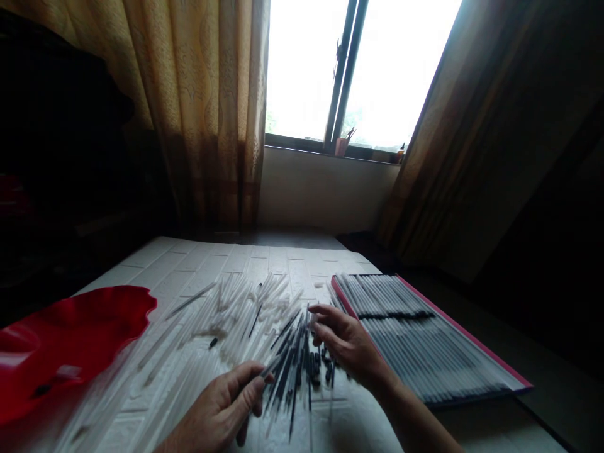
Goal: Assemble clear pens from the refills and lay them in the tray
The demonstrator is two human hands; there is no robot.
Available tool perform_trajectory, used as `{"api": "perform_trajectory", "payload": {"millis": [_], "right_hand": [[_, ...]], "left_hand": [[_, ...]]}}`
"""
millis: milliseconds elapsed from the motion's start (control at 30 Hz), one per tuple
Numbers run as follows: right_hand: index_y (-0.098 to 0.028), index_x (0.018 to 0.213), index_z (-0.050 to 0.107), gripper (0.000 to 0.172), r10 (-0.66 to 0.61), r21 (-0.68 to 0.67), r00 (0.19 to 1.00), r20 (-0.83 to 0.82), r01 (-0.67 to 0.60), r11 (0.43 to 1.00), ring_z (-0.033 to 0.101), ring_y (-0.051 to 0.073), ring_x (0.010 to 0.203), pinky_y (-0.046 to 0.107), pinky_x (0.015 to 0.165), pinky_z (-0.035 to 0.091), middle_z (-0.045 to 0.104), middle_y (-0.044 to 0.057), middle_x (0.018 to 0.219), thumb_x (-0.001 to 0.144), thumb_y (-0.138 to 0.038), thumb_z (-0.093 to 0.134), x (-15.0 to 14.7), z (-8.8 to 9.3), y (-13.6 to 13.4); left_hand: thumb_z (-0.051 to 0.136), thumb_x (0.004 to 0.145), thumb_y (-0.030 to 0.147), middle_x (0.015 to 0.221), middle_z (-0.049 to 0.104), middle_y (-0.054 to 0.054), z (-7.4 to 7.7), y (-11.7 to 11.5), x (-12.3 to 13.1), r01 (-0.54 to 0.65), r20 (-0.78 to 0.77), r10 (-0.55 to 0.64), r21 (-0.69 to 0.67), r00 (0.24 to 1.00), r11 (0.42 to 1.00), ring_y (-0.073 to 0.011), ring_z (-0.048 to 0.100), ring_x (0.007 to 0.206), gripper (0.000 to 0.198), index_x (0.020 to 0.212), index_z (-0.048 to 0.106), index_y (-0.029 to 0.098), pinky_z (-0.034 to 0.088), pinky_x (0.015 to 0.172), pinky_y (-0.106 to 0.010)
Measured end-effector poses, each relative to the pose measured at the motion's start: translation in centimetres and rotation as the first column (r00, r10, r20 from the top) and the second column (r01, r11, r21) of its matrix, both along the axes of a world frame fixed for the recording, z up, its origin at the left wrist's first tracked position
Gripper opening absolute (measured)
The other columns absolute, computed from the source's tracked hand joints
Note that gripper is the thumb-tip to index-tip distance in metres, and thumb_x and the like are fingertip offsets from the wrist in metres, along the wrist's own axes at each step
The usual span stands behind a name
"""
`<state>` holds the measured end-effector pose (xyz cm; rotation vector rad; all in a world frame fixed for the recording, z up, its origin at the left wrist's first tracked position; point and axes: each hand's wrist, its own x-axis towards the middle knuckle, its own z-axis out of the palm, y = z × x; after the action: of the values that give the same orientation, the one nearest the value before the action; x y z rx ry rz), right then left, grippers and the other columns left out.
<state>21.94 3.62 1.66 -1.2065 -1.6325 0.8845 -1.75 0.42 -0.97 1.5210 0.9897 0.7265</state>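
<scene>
My left hand is at the bottom centre, its thumb and fingers closed on a thin dark pen part that points up and to the right. My right hand hangs over the right side of a pile of dark ink refills, its thumb and fingers pressed round something small and pale that is too blurred to name. Small black caps lie just below the right fingers. Clear pen tubes are scattered behind and to the left of the pile.
A red basin stands on the left of the white brick-patterned table. At the right lies a red-edged box filled with rows of pens. Behind are curtains, a window and a small cup on the sill.
</scene>
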Motion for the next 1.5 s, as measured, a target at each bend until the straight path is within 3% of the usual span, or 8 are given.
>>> {"api": "perform_trajectory", "payload": {"millis": [100,300,500,667,800,933,1100,1500], "right_hand": [[-0.017,0.092,0.061,0.04,-0.029,-0.264,0.924,-0.381,-0.079,0.961,0.064,0.015,0.062,0.018,0.042,0.04,0.068,0.002,0.077,0.069,-0.047,0.075,-1.7,-0.2,-0.9],[-0.015,0.087,0.06,0.043,-0.012,-0.367,0.836,-0.549,-0.228,0.902,0.064,0.011,0.058,0.014,0.041,0.039,0.071,0.003,0.073,0.061,-0.04,0.084,-3.1,-0.3,-2.2],[-0.015,0.085,0.059,0.044,0.033,-0.358,0.848,-0.528,-0.258,0.897,0.062,0.011,0.056,0.014,0.041,0.04,0.068,0.0,0.067,0.059,-0.041,0.084,-3.6,-0.2,-2.3],[-0.016,0.081,0.057,0.036,0.138,-0.364,0.897,-0.42,-0.306,0.88,0.06,0.011,0.056,0.016,0.043,0.042,0.063,-0.003,0.064,0.063,-0.037,0.08,-3.8,-0.1,-2.7],[-0.015,0.085,0.064,0.018,0.323,-0.367,0.921,-0.215,-0.383,0.847,0.058,0.009,0.057,0.016,0.046,0.041,0.063,-0.001,0.068,0.079,-0.031,0.067,-3.0,0.9,-3.2],[-0.013,0.084,0.07,0.026,0.48,-0.38,0.875,-0.058,-0.464,0.8,0.052,0.007,0.053,0.017,0.05,0.041,0.063,0.001,0.069,0.088,-0.035,0.057,-2.1,1.2,-3.3],[-0.012,0.087,0.068,0.034,0.453,-0.387,0.891,-0.028,-0.427,0.817,0.045,0.005,0.047,0.014,0.043,0.035,0.059,-0.001,0.063,0.087,-0.045,0.059,-2.1,-0.3,-3.3],[-0.013,0.081,0.066,0.044,0.437,-0.383,0.895,-0.086,-0.435,0.815,0.043,0.005,0.044,0.015,0.041,0.032,0.054,-0.003,0.057,0.082,-0.056,0.06,-2.4,-1.3,-3.4]], "left_hand": [[0.047,0.075,0.079,0.063,0.043,0.007,0.4,-0.2,0.0,0.018,-0.018,-0.018,0.009,1.0,1.0,-0.0062,0.04,0.046,0.065,0.085,0.061,0.017,0.036,0.041,-0.015],[0.045,0.079,0.076,0.064,0.045,0.006,0.8,-0.4,-0.2,0.033,-0.082,-0.028,0.066,0.996,0.997,-0.0077,0.042,0.049,0.063,0.09,0.063,0.017,0.035,0.045,-0.017],[0.045,0.086,0.062,0.063,0.047,0.005,1.1,-0.3,-0.2,0.062,-0.146,-0.043,0.123,0.988,0.991,-0.0099,0.045,0.05,0.048,0.091,0.065,0.018,0.038,0.047,-0.018],[0.044,0.091,0.038,0.066,0.061,0.003,1.4,-0.7,-0.3,0.083,-0.329,0.033,0.333,0.944,0.939,-0.0135,0.059,0.061,0.029,0.087,0.067,0.021,0.044,0.058,-0.018],[0.044,0.093,0.032,0.079,0.073,0.0,1.1,-1.0,-0.5,0.139,-0.384,0.06,0.471,0.921,0.871,-0.0159,0.068,0.071,0.026,0.091,0.068,0.024,0.047,0.064,-0.018],[0.044,0.093,0.03,0.084,0.075,-0.003,1.0,-1.2,-0.6,0.219,-0.45,0.047,0.522,0.892,0.824,-0.0193,0.071,0.077,0.026,0.095,0.069,0.024,0.05,0.066,-0.02],[0.043,0.093,0.026,0.087,0.076,-0.006,1.0,-1.4,-0.6,0.288,-0.553,0.069,0.532,0.83,0.796,-0.023,0.072,0.081,0.027,0.097,0.07,0.022,0.051,0.067,-0.023],[0.043,0.093,0.025,0.085,0.076,-0.005,0.7,-1.7,0.0,0.282,-0.55,0.066,0.523,0.833,0.804,-0.0226,0.073,0.08,0.026,0.092,0.069,0.022,0.051,0.066,-0.023]]}}
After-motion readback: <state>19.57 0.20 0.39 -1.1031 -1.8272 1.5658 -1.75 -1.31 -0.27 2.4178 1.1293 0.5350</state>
